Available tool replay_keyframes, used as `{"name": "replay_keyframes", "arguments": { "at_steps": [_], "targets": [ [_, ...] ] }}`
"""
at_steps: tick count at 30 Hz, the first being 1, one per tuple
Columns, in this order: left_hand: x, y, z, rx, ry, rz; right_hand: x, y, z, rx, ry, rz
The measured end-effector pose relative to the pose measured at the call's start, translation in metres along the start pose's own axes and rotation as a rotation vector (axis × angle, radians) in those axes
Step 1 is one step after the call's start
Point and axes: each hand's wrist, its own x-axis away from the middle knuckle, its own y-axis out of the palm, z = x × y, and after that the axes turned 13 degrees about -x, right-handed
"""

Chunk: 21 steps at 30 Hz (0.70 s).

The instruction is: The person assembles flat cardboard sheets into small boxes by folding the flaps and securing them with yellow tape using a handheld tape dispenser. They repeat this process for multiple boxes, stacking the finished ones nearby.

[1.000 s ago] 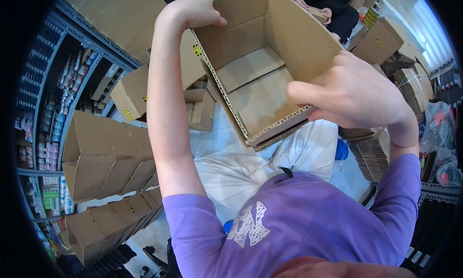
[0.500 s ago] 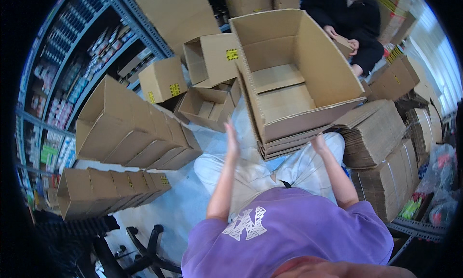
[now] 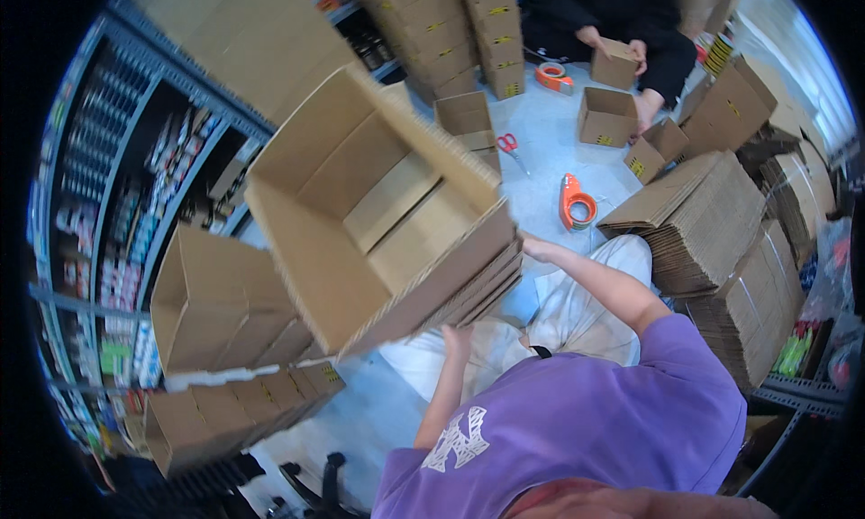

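A stack of large open cardboard boxes (image 3: 432, 280), nested one in another, stands tilted to the left in front of me. The top box shows its bare inside. My left hand (image 3: 457, 339) grips the stack low at its near side, fingers partly hidden by the cardboard. At the right corner my right hand (image 3: 539, 248) holds the stack too, with its fingertips behind the wall. An orange tape dispenser (image 3: 577, 204) lies on the floor beyond my right hand, and red-handled scissors (image 3: 512, 151) lie farther off.
Rows of nested boxes (image 3: 230, 303) lie at my left beside the shelving (image 3: 126, 294). Flat cardboard bundles (image 3: 703, 222) are piled at my right. Across from me a person in black holds a small box (image 3: 615, 65). Tall box stacks (image 3: 496, 37) stand behind.
The stack of large boxes has swung left and toward me. Both hands have come onto it; my left hand was apart from it before. The tape dispenser and scissors now show.
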Motion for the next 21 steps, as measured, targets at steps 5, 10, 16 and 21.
{"name": "replay_keyframes", "arguments": {
  "at_steps": [5,10,16,21],
  "targets": [
    [0.031,-0.029,0.13,0.137,0.175,0.381,-0.062,-0.028,-0.102,0.794,-0.735,0.601],
    [0.054,-0.048,0.346,-0.029,1.24,0.664,-0.134,-0.086,-0.086,1.501,-0.357,0.567],
    [0.078,-0.092,0.426,-0.498,1.879,0.214,-0.127,-0.072,-0.149,1.307,-0.295,0.584],
    [0.136,-0.05,0.433,-0.716,1.803,0.142,0.045,-0.035,-0.38,1.11,-0.644,0.847]
  ]
}}
